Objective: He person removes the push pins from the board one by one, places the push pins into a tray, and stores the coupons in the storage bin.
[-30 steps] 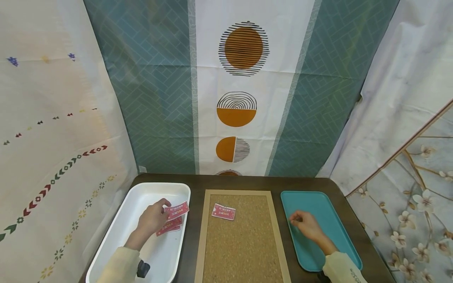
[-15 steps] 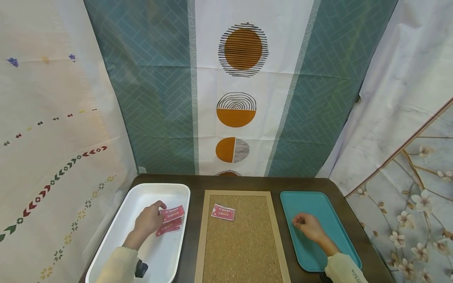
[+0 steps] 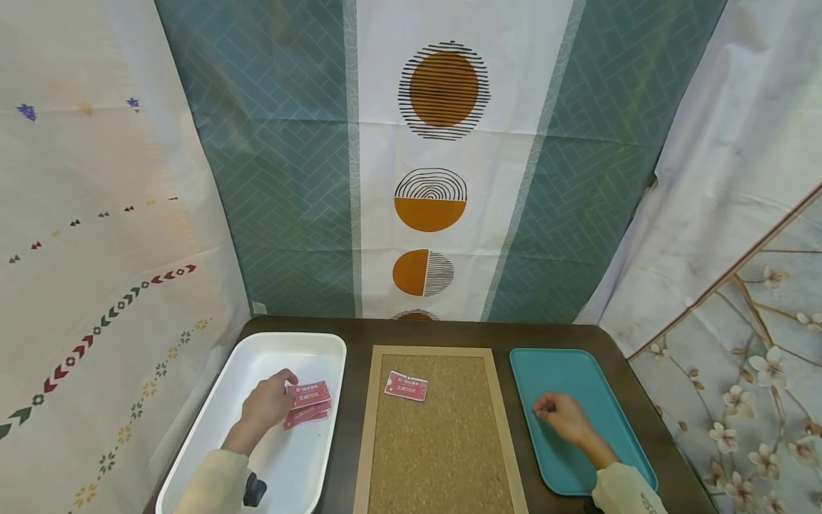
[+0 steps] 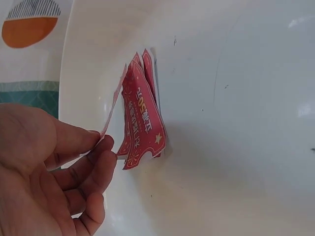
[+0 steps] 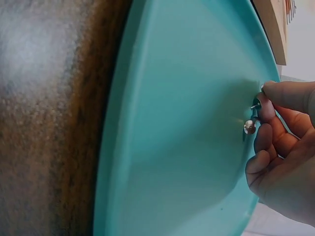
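My left hand (image 3: 266,403) pinches the near edge of a red paper coupon (image 4: 116,98) between thumb and fingers. It is tilted up over several matching red coupons (image 4: 147,113) heaped in the white tray (image 3: 257,346). Over the teal tray (image 3: 578,364), my right hand (image 3: 564,417) has its fingers curled, thumb and index brought together. At those fingertips, in the right wrist view, a small metal thumbtack (image 5: 255,105) shows its thin point, partly hidden by the index finger. Just below it is another shiny metal tack head (image 5: 249,127).
Between the trays lies a wood-framed cork board (image 3: 443,457), with one red coupon (image 3: 406,385) at its upper left. All stand on a dark brown table (image 3: 347,328). Patterned cloths (image 3: 295,178) hang behind and at both sides.
My left hand has drawn slightly left and down with the coupon, which now lies more over the heap. The right hand has shifted slightly down and right over the teal tray.
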### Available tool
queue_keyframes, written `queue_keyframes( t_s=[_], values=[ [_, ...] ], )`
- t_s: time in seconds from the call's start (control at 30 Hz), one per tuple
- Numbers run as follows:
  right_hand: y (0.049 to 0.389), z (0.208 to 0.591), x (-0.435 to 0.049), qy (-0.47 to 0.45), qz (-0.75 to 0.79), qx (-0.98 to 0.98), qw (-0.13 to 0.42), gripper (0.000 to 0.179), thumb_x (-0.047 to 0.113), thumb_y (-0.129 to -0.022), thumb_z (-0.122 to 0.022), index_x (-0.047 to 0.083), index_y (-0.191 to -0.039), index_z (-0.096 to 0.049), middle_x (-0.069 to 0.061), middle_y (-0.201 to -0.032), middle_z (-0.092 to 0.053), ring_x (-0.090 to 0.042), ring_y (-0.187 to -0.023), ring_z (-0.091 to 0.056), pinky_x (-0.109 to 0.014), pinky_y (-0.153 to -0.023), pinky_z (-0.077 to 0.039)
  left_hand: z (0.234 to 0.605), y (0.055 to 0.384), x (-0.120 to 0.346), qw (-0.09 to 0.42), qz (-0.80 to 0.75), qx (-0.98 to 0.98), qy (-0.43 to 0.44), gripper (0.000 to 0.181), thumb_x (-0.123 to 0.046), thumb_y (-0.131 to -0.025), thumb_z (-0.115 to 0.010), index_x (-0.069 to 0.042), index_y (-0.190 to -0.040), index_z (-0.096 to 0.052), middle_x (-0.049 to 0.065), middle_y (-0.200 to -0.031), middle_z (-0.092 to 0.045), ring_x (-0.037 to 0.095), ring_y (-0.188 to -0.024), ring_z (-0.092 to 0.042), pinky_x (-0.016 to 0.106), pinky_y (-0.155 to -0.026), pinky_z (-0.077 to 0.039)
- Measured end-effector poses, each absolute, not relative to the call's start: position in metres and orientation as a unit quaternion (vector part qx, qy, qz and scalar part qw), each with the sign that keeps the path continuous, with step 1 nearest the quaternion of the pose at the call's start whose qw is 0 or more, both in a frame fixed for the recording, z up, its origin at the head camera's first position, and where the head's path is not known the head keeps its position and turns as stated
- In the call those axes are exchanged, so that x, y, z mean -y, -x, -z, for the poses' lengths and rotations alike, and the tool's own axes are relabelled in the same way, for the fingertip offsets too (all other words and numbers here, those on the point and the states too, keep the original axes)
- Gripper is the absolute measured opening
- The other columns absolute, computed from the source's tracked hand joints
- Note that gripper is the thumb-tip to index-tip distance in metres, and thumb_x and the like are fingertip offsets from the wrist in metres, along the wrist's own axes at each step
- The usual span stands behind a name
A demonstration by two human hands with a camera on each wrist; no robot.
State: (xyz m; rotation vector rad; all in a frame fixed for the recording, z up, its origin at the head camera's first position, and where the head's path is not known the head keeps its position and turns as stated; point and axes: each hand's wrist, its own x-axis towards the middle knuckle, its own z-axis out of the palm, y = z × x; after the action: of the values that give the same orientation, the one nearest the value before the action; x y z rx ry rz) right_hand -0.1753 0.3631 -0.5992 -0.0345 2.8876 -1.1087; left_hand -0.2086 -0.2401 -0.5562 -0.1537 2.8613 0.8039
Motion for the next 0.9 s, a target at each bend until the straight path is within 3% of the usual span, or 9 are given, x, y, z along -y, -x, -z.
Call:
queue_keyframes(
  t_s=[0.6,0.9],
  values=[
    [0.1729,0.6022,-0.3647,0.008,0.359,-0.933,0.024,0.01,-0.003,-0.09,-0.069,0.003,-0.092,-0.076,-0.005,-0.089,-0.074,-0.017,-0.083,-0.064,-0.032,-0.07,-0.051,0.5638,0.2103,0.2419,0.108,-0.28,-0.952,0.054,0.034,-0.012,-0.098,-0.068,0.002,-0.128,-0.062,0.014,-0.096,-0.07,0.021,-0.073,-0.063,0.031,-0.06,-0.049],
    [0.175,0.5988,-0.3589,-0.023,0.36,-0.933,0.006,0.005,0.005,-0.093,-0.071,0.006,-0.095,-0.076,-0.003,-0.088,-0.073,-0.012,-0.074,-0.059,-0.03,-0.065,-0.048,0.5594,0.2116,0.2385,0.078,-0.263,-0.961,0.047,0.033,-0.018,-0.099,-0.067,0.001,-0.125,-0.065,0.025,-0.113,-0.064,0.029,-0.086,-0.063,0.038,-0.064,-0.053]
  ],
)
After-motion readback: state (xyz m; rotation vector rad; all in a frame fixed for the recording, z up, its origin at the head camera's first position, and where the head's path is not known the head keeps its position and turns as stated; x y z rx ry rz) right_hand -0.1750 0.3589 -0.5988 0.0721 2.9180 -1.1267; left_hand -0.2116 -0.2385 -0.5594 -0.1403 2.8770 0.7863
